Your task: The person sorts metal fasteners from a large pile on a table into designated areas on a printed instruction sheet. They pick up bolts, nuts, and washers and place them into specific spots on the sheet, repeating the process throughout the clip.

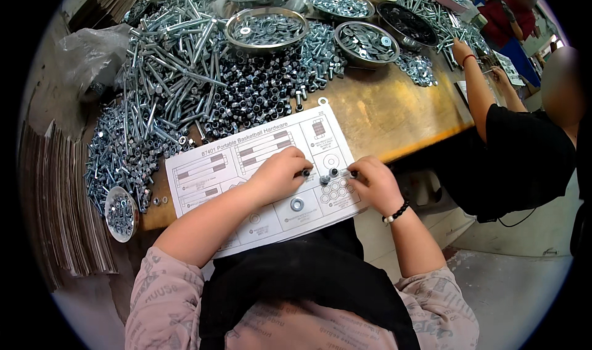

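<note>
— Starting with the head view: how about the left hand (280, 172)?

— Reaching in over a printed sheet (231, 242), with thumb and fingers drawn nearly together. Apparently pinching a dark nut (305, 173) right at the fingertips, though too small and partly covered to be sure.

— And on to the right hand (374, 182)?

— Turned in toward the left one, across a narrow gap. Closed to a pinch, gripping a second dark nut (354, 174) between thumb and finger, over the right part of the sheet.

— And between the two?

— Lying on the sheet, two loose nuts (325, 180), just beside each other and a little nearer to the right hand. Also, closer to the body, below the left fingertips, a flat washer (297, 204).

— Anything farther off?

— Beyond the sheet, a heap of black-centred nuts (246, 97), next to a tall pile of bolts (179, 48). Behind those, on the table (394, 112), a metal bowl of washers (266, 30). Off to the right, near the table's edge, a co-worker's hand (460, 51), well apart from both hands.
</note>
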A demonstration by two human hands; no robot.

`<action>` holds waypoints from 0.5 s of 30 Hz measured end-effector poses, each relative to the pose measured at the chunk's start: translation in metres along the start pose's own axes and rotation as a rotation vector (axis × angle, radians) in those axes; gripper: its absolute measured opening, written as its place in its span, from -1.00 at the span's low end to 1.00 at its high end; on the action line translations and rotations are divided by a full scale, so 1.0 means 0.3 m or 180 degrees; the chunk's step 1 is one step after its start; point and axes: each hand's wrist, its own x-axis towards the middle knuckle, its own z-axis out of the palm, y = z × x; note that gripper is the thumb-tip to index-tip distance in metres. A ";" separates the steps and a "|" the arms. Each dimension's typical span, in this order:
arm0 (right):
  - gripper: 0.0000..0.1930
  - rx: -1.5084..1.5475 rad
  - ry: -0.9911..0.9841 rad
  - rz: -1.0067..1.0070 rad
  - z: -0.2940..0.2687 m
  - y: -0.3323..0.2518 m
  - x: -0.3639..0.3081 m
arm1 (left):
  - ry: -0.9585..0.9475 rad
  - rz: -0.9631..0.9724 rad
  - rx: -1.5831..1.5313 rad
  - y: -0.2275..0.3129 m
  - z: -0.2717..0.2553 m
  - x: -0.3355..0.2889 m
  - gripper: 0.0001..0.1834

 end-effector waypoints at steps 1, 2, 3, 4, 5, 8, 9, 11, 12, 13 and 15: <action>-0.72 -0.0158 -0.0065 -0.0153 0.007 0.006 -0.001 | -0.0008 0.0014 0.0012 0.007 0.003 -0.001 -0.70; -0.67 -0.0161 -0.0246 0.0051 0.003 -0.021 0.001 | -0.0023 0.0025 0.0014 0.014 0.010 -0.003 -0.68; -0.66 -0.0228 -0.0198 0.0022 0.006 -0.032 0.008 | -0.0037 0.0033 0.0017 0.020 0.015 -0.004 -0.65; -0.64 -0.0294 -0.0150 -0.0007 0.009 -0.041 0.017 | -0.0076 0.0079 0.0085 0.018 0.025 -0.001 -0.59; -0.63 -0.0356 -0.0106 -0.0031 0.015 -0.048 0.021 | -0.0007 0.0101 0.0220 0.031 0.028 -0.001 -0.59; -0.69 -0.0544 -0.0154 -0.0178 0.044 -0.050 0.041 | 0.0242 0.0200 0.0656 0.079 0.048 0.015 -0.61; -0.71 -0.0626 -0.0187 -0.0205 0.054 -0.043 0.044 | 0.0197 0.0233 0.0782 0.081 0.060 0.024 -0.64; -0.76 -0.0729 -0.0226 -0.0279 0.057 -0.035 0.045 | 0.0116 0.0300 0.1038 0.072 0.079 0.043 -0.68; -0.76 -0.0723 -0.0260 -0.0279 0.048 -0.038 0.041 | 0.0165 0.0379 0.1041 0.071 0.080 0.042 -0.76; -0.76 -0.0717 -0.0294 -0.0279 0.040 -0.038 0.037 | 0.0118 0.0336 0.1053 0.073 0.076 0.042 -0.77; -0.77 -0.0568 -0.0320 -0.0275 0.025 -0.023 0.024 | 0.0006 0.0263 0.1051 0.078 0.069 0.046 -0.79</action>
